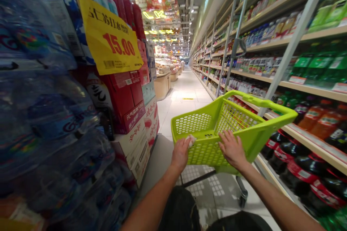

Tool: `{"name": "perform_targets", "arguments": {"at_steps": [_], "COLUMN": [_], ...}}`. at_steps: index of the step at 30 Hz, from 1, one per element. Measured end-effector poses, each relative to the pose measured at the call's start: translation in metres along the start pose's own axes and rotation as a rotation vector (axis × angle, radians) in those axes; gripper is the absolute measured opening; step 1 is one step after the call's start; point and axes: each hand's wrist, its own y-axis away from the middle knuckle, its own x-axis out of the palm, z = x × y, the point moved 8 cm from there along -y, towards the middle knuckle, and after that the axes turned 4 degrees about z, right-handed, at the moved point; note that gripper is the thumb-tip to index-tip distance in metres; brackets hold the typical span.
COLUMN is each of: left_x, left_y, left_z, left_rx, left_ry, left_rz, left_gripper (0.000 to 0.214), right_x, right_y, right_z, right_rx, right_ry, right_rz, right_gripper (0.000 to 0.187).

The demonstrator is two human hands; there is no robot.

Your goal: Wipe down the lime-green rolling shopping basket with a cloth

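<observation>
A lime-green plastic shopping cart (238, 119) stands in front of me in a supermarket aisle, and nothing shows in its basket. My left hand (181, 152) is closed on the near rim of the cart, with a small white crumpled thing (191, 140) pinched against it. My right hand (232, 149) rests on the near rim a little to the right, its fingers spread flat against the mesh wall.
Stacked packs of bottled water (46, 115) and red and white drink cartons (130, 108) with a yellow 15.00 price sign (108, 39) crowd the left. Shelves of bottled drinks (306, 68) line the right. The tiled aisle (187, 90) runs ahead.
</observation>
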Motion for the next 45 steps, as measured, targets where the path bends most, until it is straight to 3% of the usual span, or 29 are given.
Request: {"name": "perform_targets", "arguments": {"at_steps": [2,5,10,15,19,25,28,32,36,39,43,45], "left_x": [0.003,0.003,-0.009,-0.012,-0.003,0.007,0.012,0.024,0.032,0.032,0.018,0.013], "left_y": [0.003,0.008,0.017,0.001,-0.006,0.014,0.019,0.021,0.023,0.016,-0.008,-0.016], "left_z": [-0.007,-0.012,0.01,0.016,-0.006,-0.049,-0.068,-0.091,-0.101,-0.083,-0.022,-0.005], "left_rx": [0.038,0.115,0.161,0.127,0.115,0.213,0.259,0.293,0.367,0.411,0.215,0.147], "left_ry": [0.02,0.068,0.115,0.122,0.141,0.165,0.153,0.107,0.04,0.014,-0.023,-0.034], "left_rz": [0.017,0.046,0.078,0.122,0.155,0.083,0.041,0.076,0.097,0.149,0.166,0.155], "left_gripper": [0.043,0.041,0.04,0.036,0.033,0.032,0.031,0.033,0.036,0.035,0.032,0.03], "right_x": [0.005,0.008,0.012,0.017,0.02,0.031,0.037,0.04,0.042,0.046,0.057,0.06], "right_y": [0.003,0.0,-0.004,-0.009,-0.009,0.01,0.013,0.009,0.002,-0.002,-0.01,-0.013], "right_z": [0.01,0.006,-0.018,-0.026,-0.022,-0.011,-0.02,-0.038,-0.053,-0.059,-0.06,-0.059], "right_rx": [0.021,0.02,0.018,0.031,0.086,0.116,0.094,0.08,0.093,0.069,0.03,0.035], "right_ry": [-0.049,-0.072,-0.098,-0.121,-0.144,-0.231,-0.281,-0.287,-0.284,-0.321,-0.392,-0.423], "right_rz": [0.01,0.05,0.117,0.165,0.163,0.018,-0.001,0.049,0.079,0.053,0.054,0.045], "right_gripper": [0.04,0.041,0.042,0.042,0.043,0.048,0.05,0.049,0.046,0.044,0.043,0.042]}}
